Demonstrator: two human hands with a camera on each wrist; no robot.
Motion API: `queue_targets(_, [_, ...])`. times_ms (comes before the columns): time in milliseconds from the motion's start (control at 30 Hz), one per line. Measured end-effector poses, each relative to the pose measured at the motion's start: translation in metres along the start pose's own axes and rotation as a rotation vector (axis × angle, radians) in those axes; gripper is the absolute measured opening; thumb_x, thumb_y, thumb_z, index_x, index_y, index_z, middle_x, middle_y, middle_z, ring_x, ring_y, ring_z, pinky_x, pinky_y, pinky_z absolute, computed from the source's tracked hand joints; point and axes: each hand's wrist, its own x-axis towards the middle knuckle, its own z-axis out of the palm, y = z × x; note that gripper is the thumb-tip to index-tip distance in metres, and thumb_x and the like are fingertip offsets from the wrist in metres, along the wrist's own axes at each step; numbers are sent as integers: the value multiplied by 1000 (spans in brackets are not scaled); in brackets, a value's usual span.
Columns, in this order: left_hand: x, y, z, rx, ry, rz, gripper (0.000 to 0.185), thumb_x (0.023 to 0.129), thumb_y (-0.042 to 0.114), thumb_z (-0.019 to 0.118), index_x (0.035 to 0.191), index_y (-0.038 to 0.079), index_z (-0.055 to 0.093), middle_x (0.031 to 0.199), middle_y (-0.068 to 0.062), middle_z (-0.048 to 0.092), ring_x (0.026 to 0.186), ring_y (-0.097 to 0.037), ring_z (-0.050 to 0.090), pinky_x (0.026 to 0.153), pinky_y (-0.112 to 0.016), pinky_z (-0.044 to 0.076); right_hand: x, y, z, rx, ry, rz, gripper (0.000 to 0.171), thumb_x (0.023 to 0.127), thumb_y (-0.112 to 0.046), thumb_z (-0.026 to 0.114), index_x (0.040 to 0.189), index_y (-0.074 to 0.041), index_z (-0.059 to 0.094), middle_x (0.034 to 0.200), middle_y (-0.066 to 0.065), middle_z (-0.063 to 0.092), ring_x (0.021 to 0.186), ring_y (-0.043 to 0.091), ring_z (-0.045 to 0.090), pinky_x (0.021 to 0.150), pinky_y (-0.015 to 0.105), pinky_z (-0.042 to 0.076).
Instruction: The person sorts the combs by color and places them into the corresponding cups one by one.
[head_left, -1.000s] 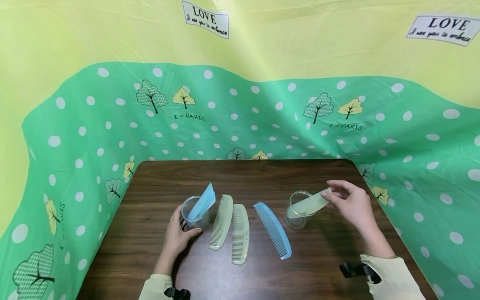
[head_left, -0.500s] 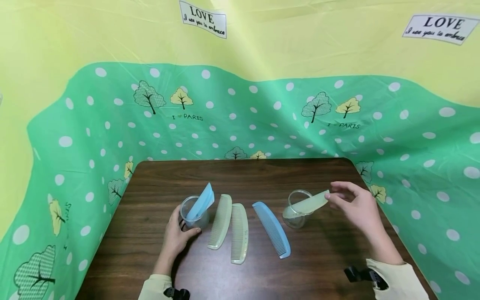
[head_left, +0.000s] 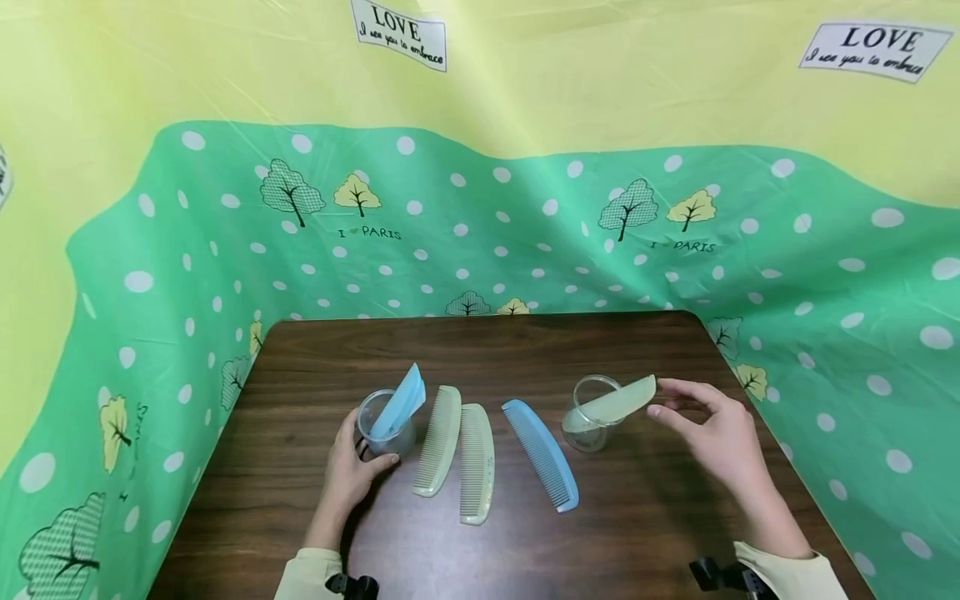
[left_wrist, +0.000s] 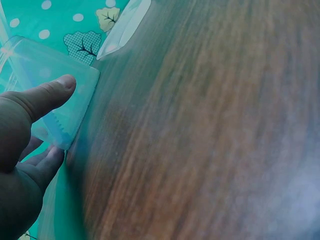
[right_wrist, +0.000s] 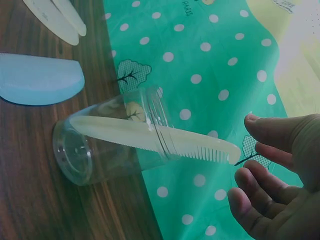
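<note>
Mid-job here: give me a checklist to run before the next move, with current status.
1. Right grip off the leaning green comb: ok, a gap shows in the right wrist view.
2. Right jar upright: ok.
3. Left jar steadied by the left grip: ok.
4. Number of blue combs in the left jar: cannot tell, overlap possible.
5. Table clear of loose combs: not ok, two green combs and a blue one remain.

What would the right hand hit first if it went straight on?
Likely the pale green comb leaning out of the nearby clear cup; its end is just ahead of the right hand, depth unclear.
</note>
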Motion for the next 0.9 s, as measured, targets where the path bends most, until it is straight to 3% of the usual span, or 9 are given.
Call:
queue_targets(233, [-1, -1, -2, 13, -4, 15, 100, 72, -4, 90, 155, 5, 35, 154, -22, 40, 146, -42, 40, 116, -45, 42, -11, 4, 6, -21, 1, -5, 35, 87, -29, 85, 118, -17, 77, 109, 6, 72, 87, -16, 57, 67, 8, 50])
queue_targets(533, [-1, -2, 0, 33, 18, 37, 99, 71, -4, 91, 153, 6, 37, 153, -21, 42, 144, -42, 42, 115, -44, 42, -26, 9, 18, 5, -35, -14, 29, 86, -26, 86, 113, -17, 79, 106, 1, 72, 87, 1, 66, 70, 10, 54])
queue_targets(900, [0, -4, 0, 33, 14, 19, 101, 70, -5, 91, 153, 7, 36, 152, -21, 42, 144, -40, 42, 115, -43, 43, -41, 13, 44, 52, -61, -51, 26, 82, -18, 88, 106, -17, 79, 98, -2, 73, 84, 9, 67, 69, 17, 57])
